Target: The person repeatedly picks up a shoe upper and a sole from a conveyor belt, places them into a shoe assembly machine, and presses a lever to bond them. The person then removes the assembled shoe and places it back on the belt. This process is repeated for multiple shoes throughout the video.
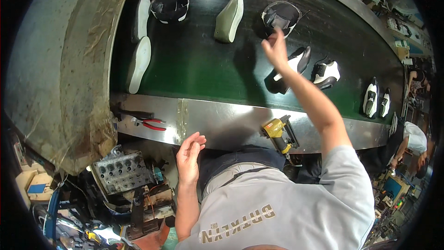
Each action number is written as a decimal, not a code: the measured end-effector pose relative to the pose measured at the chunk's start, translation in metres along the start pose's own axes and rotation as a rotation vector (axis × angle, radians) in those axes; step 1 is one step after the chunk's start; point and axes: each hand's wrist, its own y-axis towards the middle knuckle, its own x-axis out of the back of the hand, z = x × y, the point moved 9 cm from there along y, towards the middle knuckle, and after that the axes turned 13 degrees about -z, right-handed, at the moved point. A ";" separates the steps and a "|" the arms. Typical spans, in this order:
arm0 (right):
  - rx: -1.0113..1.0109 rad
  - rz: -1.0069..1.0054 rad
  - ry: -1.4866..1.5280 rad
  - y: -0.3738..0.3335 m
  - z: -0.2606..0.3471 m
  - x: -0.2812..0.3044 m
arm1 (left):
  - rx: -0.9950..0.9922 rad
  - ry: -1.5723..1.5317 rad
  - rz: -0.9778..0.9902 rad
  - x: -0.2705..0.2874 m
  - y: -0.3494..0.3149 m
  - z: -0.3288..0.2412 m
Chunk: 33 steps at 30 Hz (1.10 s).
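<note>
My right hand (276,52) reaches over the dark green conveyor belt (185,69) with thumb and fingers apart and nothing visible in it. Its fingertips are at the near rim of a round black open-topped container (283,11); I cannot tell whether they touch. Just right of the hand lies a black and white shoe (299,61), partly behind my wrist. Beside that is another two-tone shoe (327,71). My left hand (188,158) hovers before the metal edge, fingers loosely stretched, holding nothing. A pale wedge-shaped shoe last (230,17) stands farther left on the belt.
A second black container (170,5) and two pale sole-shaped pieces (139,65) occupy the belt's left end. On the metal ledge (217,122) are red-handled pliers (153,124) and a yellow nail gun (277,132). A two-tone pair (371,98) sits far right; co-workers (414,139) are beyond.
</note>
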 end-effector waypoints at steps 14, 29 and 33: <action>0.900 1.044 0.197 -0.151 0.212 -0.004 | -0.219 0.254 0.287 -0.106 0.041 -0.026; -0.775 0.289 -0.052 0.009 -0.066 -0.203 | 0.076 -0.339 -0.178 0.065 -0.025 -0.044; -0.616 0.450 -0.159 -0.043 -0.051 -0.163 | -0.057 -0.140 -0.319 0.118 -0.046 -0.037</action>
